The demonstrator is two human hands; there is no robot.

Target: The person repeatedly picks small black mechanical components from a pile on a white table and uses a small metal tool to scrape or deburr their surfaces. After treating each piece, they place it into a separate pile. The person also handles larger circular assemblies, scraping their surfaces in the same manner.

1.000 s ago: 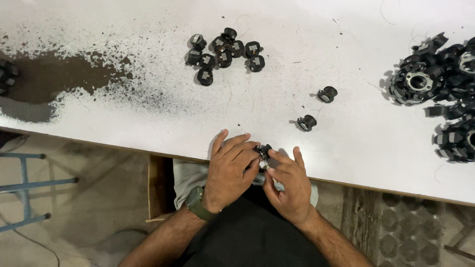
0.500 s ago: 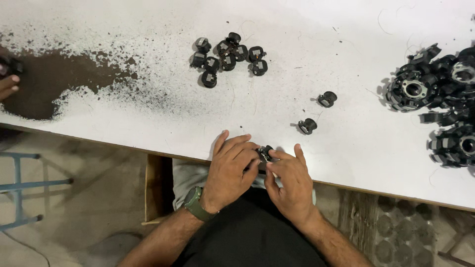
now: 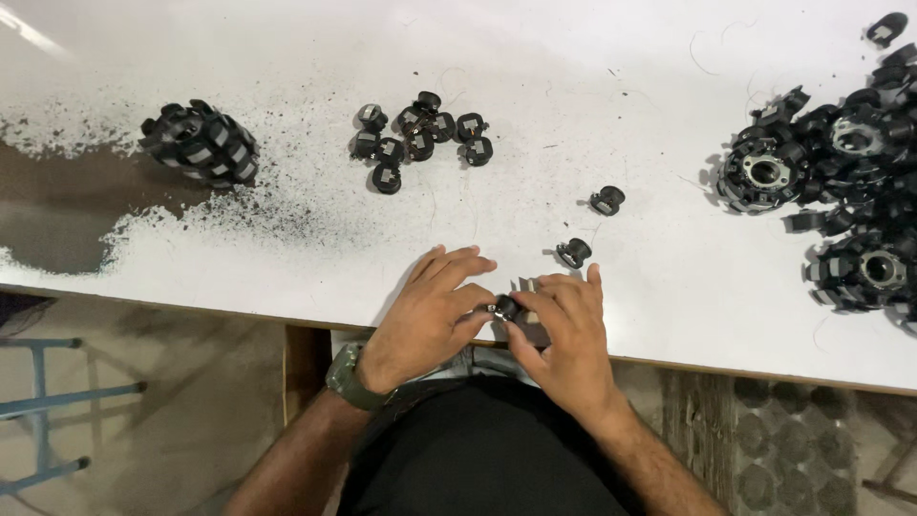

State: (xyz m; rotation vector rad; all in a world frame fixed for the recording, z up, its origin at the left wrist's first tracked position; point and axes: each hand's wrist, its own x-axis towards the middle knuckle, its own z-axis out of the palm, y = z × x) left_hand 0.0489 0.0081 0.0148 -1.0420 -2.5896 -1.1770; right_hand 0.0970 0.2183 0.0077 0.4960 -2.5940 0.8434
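Both my hands meet at the near edge of the white table [image 3: 287, 57]. My left hand [image 3: 425, 315] and my right hand [image 3: 568, 330] together pinch a small black bobbin-like part [image 3: 504, 308] between their fingertips. A green watch sits on my left wrist. Two loose black parts [image 3: 574, 252] [image 3: 607, 200] lie on the table just beyond my right hand. A cluster of several similar black parts [image 3: 415, 134] sits farther back in the middle.
A pile of black ring-shaped assemblies [image 3: 841, 191] fills the right side. One black ring assembly [image 3: 201, 143] lies at the left beside a worn dark patch [image 3: 67, 210] with black specks. A blue metal frame [image 3: 48, 401] stands on the floor at the lower left.
The view has shifted, bringing the black ring assembly at the left into sight. My hands stay at the table edge, still working the small black part.
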